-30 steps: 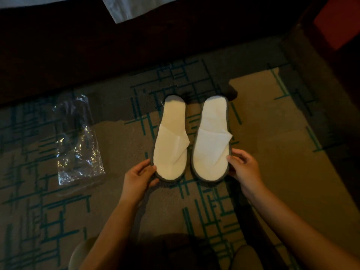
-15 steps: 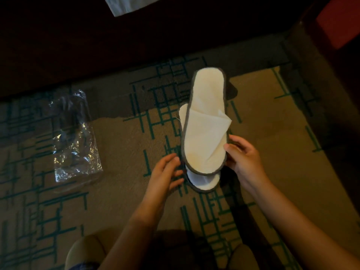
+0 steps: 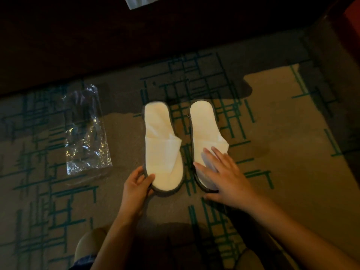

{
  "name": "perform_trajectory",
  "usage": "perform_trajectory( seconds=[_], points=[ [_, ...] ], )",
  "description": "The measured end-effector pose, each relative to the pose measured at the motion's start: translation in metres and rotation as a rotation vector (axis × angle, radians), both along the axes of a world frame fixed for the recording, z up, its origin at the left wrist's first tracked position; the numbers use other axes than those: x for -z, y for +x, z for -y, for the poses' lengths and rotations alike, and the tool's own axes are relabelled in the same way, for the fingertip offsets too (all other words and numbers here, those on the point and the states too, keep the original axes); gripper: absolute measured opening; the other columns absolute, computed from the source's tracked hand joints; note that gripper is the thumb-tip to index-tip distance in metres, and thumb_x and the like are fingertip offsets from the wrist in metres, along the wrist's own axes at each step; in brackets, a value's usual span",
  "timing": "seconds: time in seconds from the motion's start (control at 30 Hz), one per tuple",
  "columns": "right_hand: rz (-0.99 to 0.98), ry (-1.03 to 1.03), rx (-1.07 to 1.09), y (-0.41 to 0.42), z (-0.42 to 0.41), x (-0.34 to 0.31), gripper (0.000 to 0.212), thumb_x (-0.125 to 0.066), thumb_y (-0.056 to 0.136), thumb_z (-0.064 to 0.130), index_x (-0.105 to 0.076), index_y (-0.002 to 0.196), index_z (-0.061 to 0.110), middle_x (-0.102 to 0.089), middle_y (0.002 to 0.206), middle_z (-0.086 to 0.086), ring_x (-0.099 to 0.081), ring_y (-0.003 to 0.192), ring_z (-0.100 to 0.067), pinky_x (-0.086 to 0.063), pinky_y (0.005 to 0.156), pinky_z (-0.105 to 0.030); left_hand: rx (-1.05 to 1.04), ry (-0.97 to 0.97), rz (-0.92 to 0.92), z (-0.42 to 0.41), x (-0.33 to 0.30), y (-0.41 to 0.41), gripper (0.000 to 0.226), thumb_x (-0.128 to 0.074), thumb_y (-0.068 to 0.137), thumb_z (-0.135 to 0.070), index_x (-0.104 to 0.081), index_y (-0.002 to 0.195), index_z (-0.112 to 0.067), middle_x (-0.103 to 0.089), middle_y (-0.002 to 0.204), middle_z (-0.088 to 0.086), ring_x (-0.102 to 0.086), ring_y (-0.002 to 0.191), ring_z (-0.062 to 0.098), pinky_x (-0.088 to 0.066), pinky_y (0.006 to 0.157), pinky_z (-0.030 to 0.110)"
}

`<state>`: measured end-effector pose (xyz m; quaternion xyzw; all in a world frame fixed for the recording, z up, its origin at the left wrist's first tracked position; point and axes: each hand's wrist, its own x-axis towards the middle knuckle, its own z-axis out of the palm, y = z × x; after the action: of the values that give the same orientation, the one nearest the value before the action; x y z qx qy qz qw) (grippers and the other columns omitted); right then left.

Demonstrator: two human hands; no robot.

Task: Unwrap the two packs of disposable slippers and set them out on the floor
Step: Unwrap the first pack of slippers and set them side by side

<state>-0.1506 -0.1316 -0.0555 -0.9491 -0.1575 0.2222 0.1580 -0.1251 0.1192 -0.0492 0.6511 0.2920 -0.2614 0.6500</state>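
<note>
Two white disposable slippers with grey edging lie side by side on the patterned carpet, toes toward me. My left hand [image 3: 137, 185] pinches the toe rim of the left slipper [image 3: 162, 151]. Spread flat, my right hand [image 3: 224, 174] rests with fingers apart on the toe cover of the right slipper [image 3: 204, 125]. A clear plastic wrapper [image 3: 85, 131] lies flat on the carpet to the left of the slippers, apart from them.
A dark bed base or furniture front [image 3: 136, 39] runs across the top, with a white cloth corner [image 3: 136, 1] hanging over it. A dark wall or cabinet [image 3: 341, 55] stands at the right. My knees [image 3: 87, 244] show at the bottom edge.
Half a second ago the slippers were stacked, my right hand lifting the upper one. Now they lie side by side again, with my left hand on the left one and my right palm pressing the right one.
</note>
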Motion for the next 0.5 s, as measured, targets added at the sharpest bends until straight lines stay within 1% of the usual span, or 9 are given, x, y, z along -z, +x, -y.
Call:
perform_trajectory(
  seconds=[0.07, 0.17, 0.2, 0.23, 0.27, 0.33, 0.4, 0.43, 0.5],
  points=[
    [-0.049, -0.035, 0.019, -0.008, -0.001, 0.009, 0.085, -0.059, 0.08, 0.052, -0.01, 0.147, 0.036, 0.015, 0.158, -0.002, 0.017, 0.145, -0.022, 0.008, 0.111, -0.037, 0.032, 0.045, -0.056, -0.001, 0.01, -0.005, 0.043, -0.05, 0.089, -0.008, -0.043, 0.132, -0.011, -0.067, 0.106, 0.005, -0.071, 0.086, 0.013, -0.06, 0.066, 0.026],
    [-0.035, -0.036, 0.064, -0.01, 0.005, 0.009, 0.082, -0.061, 0.082, 0.045, -0.013, 0.148, 0.034, 0.007, 0.16, -0.004, 0.012, 0.146, -0.021, 0.005, 0.113, -0.035, 0.092, 0.116, -0.136, 0.01, 0.016, -0.01, 0.055, -0.053, 0.089, -0.011, -0.034, 0.14, -0.013, -0.062, 0.12, 0.012, -0.066, 0.089, 0.015, -0.055, 0.069, 0.027],
    [-0.038, -0.03, 0.072, -0.009, 0.007, 0.009, 0.083, -0.062, 0.081, 0.045, -0.014, 0.148, 0.033, 0.006, 0.16, -0.003, 0.011, 0.146, -0.021, 0.006, 0.112, -0.034, 0.152, 0.204, -0.122, 0.016, 0.013, -0.011, 0.057, -0.055, 0.088, -0.013, -0.032, 0.141, -0.014, -0.059, 0.124, 0.012, -0.063, 0.091, 0.013, -0.053, 0.069, 0.024],
    [-0.048, -0.026, 0.075, -0.009, 0.009, 0.009, 0.083, -0.062, 0.081, 0.046, -0.014, 0.148, 0.033, 0.006, 0.16, -0.003, 0.011, 0.146, -0.022, 0.007, 0.111, -0.034, 0.237, 0.345, -0.07, 0.02, 0.01, -0.012, 0.061, -0.058, 0.086, -0.018, -0.031, 0.141, -0.017, -0.054, 0.128, 0.01, -0.06, 0.094, 0.012, -0.051, 0.071, 0.023],
    [-0.056, -0.028, 0.07, -0.009, 0.01, 0.008, 0.083, -0.062, 0.081, 0.048, -0.015, 0.147, 0.034, 0.007, 0.16, -0.002, 0.011, 0.146, -0.022, 0.008, 0.111, -0.034, 0.331, 0.52, 0.013, 0.025, 0.004, -0.013, 0.067, -0.062, 0.083, -0.025, -0.029, 0.142, -0.02, -0.047, 0.133, 0.006, -0.056, 0.101, 0.012, -0.051, 0.077, 0.025],
    [-0.046, -0.05, 0.049, -0.01, 0.012, 0.007, 0.082, -0.061, 0.08, 0.051, -0.016, 0.147, 0.035, 0.008, 0.16, -0.002, 0.013, 0.146, -0.022, 0.008, 0.112, -0.036, 0.541, 0.806, 0.25, 0.028, -0.007, -0.018, 0.083, -0.069, 0.075, -0.037, -0.022, 0.143, -0.028, -0.03, 0.139, 0.001, -0.041, 0.121, 0.017, -0.046, 0.097, 0.035],
    [-0.028, -0.075, 0.042, -0.013, 0.015, 0.007, 0.08, -0.062, 0.078, 0.052, -0.021, 0.145, 0.036, 0.003, 0.16, -0.003, 0.011, 0.146, -0.023, 0.004, 0.113, -0.04, 0.84, 0.866, 0.463, 0.029, -0.002, -0.025, 0.093, -0.069, 0.07, -0.046, -0.014, 0.144, -0.032, -0.019, 0.148, 0.003, -0.025, 0.135, 0.021, -0.033, 0.109, 0.041],
    [-0.033, -0.088, 0.044, -0.016, 0.016, 0.006, 0.08, -0.064, 0.076, 0.051, -0.024, 0.144, 0.036, -0.001, 0.16, -0.005, 0.007, 0.146, -0.024, 0.0, 0.114, -0.042, 0.98, 0.853, 0.516, 0.028, 0.006, -0.028, 0.095, -0.067, 0.069, -0.05, -0.011, 0.144, -0.034, -0.014, 0.152, 0.005, -0.018, 0.14, 0.023, -0.028, 0.113, 0.043],
    [-0.046, -0.117, 0.05, -0.019, 0.017, 0.005, 0.08, -0.071, 0.071, 0.048, -0.035, 0.141, 0.033, -0.016, 0.158, -0.009, -0.008, 0.146, -0.029, -0.015, 0.114, -0.047, 1.148, 0.826, 0.509, 0.026, 0.021, -0.033, 0.092, -0.065, 0.072, -0.051, -0.008, 0.143, -0.037, -0.005, 0.157, 0.005, -0.007, 0.145, 0.024, -0.025, 0.116, 0.048]
  ],
)
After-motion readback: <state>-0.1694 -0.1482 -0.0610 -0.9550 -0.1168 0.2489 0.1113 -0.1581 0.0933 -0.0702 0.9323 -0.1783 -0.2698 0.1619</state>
